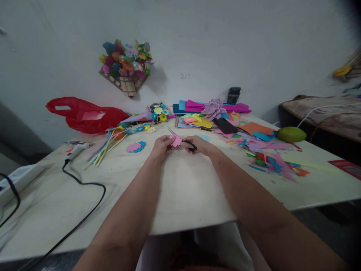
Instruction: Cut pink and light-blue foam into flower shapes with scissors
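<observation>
Between the fingers of my left hand (pixel 163 146) is a pink scalloped flower cutout (pixel 176 140), held over the middle of the table. My right hand (pixel 198 145) grips black-handled scissors (pixel 191 146); their thin blades point up and left, partly behind the cutout. Whether the blades touch its edge I cannot tell. Left of my hands, a pink scalloped piece (pixel 134 147) lies overlapping a blue one (pixel 141 146).
A glue gun (pixel 76 150) with a trailing cord and a power strip (pixel 21 182) lie left, near yellow sticks (pixel 108 150) and a red plastic bag (pixel 84 116). Coloured scraps (pixel 278 158), a green fruit-like object (pixel 291 134) and stacked sheets (pixel 191 116) occupy the right and back.
</observation>
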The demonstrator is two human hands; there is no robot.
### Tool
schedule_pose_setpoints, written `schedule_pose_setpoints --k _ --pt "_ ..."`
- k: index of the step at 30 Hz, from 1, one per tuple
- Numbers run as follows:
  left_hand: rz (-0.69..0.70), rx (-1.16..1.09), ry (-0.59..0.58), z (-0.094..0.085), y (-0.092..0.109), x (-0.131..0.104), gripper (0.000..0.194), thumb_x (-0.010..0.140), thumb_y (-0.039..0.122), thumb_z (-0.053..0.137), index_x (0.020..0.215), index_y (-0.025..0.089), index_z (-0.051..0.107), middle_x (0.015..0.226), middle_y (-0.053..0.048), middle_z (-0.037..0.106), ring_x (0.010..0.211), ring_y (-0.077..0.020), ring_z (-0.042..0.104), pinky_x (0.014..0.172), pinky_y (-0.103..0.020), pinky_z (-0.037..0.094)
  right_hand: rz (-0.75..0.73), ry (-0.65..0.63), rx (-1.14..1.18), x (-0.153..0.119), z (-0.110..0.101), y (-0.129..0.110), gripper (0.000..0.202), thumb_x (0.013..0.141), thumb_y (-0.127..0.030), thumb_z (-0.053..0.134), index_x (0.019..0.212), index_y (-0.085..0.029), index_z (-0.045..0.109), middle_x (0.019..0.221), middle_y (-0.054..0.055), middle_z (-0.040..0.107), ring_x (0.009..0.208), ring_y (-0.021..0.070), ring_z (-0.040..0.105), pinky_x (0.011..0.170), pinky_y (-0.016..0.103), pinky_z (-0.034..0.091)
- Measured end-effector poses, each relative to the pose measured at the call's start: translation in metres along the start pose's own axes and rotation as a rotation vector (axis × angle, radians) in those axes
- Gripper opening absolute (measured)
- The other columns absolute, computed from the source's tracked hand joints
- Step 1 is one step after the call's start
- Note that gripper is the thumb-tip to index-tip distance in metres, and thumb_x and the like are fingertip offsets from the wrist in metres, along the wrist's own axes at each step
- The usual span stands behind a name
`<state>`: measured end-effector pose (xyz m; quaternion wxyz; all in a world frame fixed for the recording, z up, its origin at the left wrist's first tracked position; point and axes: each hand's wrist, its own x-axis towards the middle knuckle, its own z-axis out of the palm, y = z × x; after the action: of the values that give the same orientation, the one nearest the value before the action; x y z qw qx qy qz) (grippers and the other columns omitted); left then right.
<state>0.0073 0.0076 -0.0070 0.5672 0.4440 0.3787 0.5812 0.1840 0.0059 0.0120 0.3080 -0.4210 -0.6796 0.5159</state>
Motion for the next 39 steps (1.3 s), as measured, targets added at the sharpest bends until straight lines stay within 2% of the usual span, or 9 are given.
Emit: schedule_pose_setpoints --k 6,13,20,24,29,32,39 --pt "-0.005 0.001 -0.001 0.000 0.000 0.000 0.032 0.056 0.031 0.085 0.066 0.012 0.062 0.062 -0.004 0.065 0.055 -0.0130 0.060 0.058 -0.028 0.054 -0.005 -0.002 -0.005 0.004 0.000 0.006 0.033 0.072 -0.044 0.073 0.074 -0.015 0.057 0.050 -0.004 0.054 0.039 0.0055 0.043 0.038 0.018 0.030" --pt "-0.007 -0.004 -0.015 0.000 0.000 -0.001 0.035 0.052 0.034 0.087 0.065 0.012 0.062 0.060 -0.003 0.063 0.055 -0.0122 0.060 0.059 -0.027 0.054 0.012 0.024 -0.019 0.001 0.004 -0.003 0.029 0.075 -0.038 0.072 0.074 -0.015 0.055 0.049 -0.004 0.053 0.038 0.0057 0.044 0.036 0.018 0.027" --pt "0.011 -0.009 -0.014 0.001 0.001 -0.002 0.036 0.055 0.036 0.086 0.063 0.014 0.059 0.054 0.001 0.058 0.051 -0.0108 0.058 0.060 -0.027 0.054 -0.001 0.028 -0.044 0.000 0.004 -0.004 0.027 0.077 -0.038 0.070 0.074 -0.015 0.055 0.050 -0.003 0.054 0.038 0.0065 0.045 0.034 0.018 0.025" --pt "0.008 0.018 -0.024 0.001 0.003 -0.003 0.035 0.059 0.038 0.084 0.066 0.015 0.058 0.055 0.001 0.059 0.050 -0.0119 0.060 0.059 -0.027 0.054 -0.019 -0.003 -0.049 0.003 0.000 0.001 0.027 0.078 -0.039 0.069 0.074 -0.016 0.055 0.051 -0.003 0.054 0.038 0.0059 0.045 0.033 0.018 0.023" --pt "0.013 0.029 -0.058 -0.001 0.001 -0.001 0.031 0.059 0.034 0.082 0.068 0.014 0.060 0.063 -0.003 0.065 0.058 -0.0132 0.063 0.062 -0.027 0.053 -0.053 -0.071 -0.020 0.002 -0.006 0.005 0.025 0.082 -0.039 0.063 0.077 -0.016 0.056 0.053 -0.002 0.057 0.037 0.0061 0.044 0.032 0.018 0.024" --pt "0.032 0.025 -0.100 -0.001 0.001 -0.001 0.029 0.057 0.031 0.083 0.065 0.013 0.062 0.059 -0.001 0.062 0.055 -0.0113 0.059 0.061 -0.025 0.051 -0.058 -0.104 -0.031 0.000 -0.010 0.005 0.027 0.082 -0.040 0.062 0.076 -0.016 0.054 0.055 -0.001 0.058 0.037 0.0061 0.044 0.033 0.019 0.025" --pt "0.005 0.045 -0.094 0.001 0.005 -0.003 0.024 0.055 0.024 0.082 0.058 0.013 0.061 0.055 -0.002 0.059 0.051 -0.0101 0.055 0.054 -0.023 0.043 -0.106 -0.158 -0.072 -0.003 -0.015 0.005 0.029 0.084 -0.043 0.059 0.074 -0.016 0.053 0.058 -0.001 0.058 0.040 0.0067 0.045 0.035 0.019 0.027"
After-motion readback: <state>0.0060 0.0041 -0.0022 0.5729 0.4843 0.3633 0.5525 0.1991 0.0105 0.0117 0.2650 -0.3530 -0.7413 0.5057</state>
